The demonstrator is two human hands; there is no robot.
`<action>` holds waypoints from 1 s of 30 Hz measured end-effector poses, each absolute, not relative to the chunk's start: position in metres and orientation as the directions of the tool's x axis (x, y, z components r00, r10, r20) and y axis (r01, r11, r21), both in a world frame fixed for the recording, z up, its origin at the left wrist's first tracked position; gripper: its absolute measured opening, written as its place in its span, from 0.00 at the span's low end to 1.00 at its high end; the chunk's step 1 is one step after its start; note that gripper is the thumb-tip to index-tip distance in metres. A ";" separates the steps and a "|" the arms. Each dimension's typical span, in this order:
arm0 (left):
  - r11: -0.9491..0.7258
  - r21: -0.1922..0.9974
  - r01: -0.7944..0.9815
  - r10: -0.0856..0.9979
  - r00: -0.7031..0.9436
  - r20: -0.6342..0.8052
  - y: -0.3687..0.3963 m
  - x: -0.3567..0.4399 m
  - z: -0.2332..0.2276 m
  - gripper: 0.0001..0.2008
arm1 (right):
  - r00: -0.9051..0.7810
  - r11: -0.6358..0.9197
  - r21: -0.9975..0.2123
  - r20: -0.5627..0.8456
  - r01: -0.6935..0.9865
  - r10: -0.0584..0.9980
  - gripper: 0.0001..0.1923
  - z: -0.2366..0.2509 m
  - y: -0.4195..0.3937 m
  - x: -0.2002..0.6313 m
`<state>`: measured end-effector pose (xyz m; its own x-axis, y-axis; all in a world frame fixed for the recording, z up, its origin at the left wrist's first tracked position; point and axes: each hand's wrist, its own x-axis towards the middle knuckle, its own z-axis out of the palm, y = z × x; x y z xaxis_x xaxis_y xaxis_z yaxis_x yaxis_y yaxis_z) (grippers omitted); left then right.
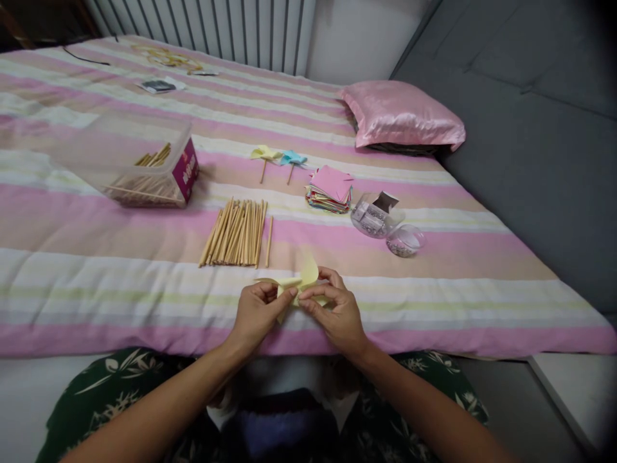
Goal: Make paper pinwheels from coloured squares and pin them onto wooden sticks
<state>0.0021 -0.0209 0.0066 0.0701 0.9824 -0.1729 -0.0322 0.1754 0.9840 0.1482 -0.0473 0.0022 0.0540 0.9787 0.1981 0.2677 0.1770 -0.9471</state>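
My left hand (258, 310) and right hand (337, 308) both pinch a pale yellow folded paper pinwheel (301, 283), grip closed on it, just above the near edge of the pink striped bed (434, 302). A row of wooden sticks (236, 233) lies just beyond; a stack of coloured paper squares (330, 190) sits farther back.

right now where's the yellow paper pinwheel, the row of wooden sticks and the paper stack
yellow paper pinwheel (306, 276), head view, upper blade
row of wooden sticks (236, 233), head view, middle
paper stack (330, 186), head view, top pink sheet
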 end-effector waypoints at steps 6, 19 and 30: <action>0.199 0.979 -0.048 0.975 0.111 -0.193 -0.021 0.000 0.005 0.25 | 0.056 0.172 -0.956 0.191 0.237 0.980 0.02 0.003 -0.046 0.148; 0.182 0.983 -0.029 0.975 0.134 -0.176 -0.021 -0.002 0.004 0.25 | 0.006 0.110 -0.984 0.112 0.140 0.994 0.03 0.002 -0.043 0.151; 0.153 0.988 0.018 0.977 0.145 -0.154 -0.019 -0.002 0.004 0.24 | -0.020 0.053 -0.995 0.052 0.082 0.998 0.03 0.005 -0.043 0.152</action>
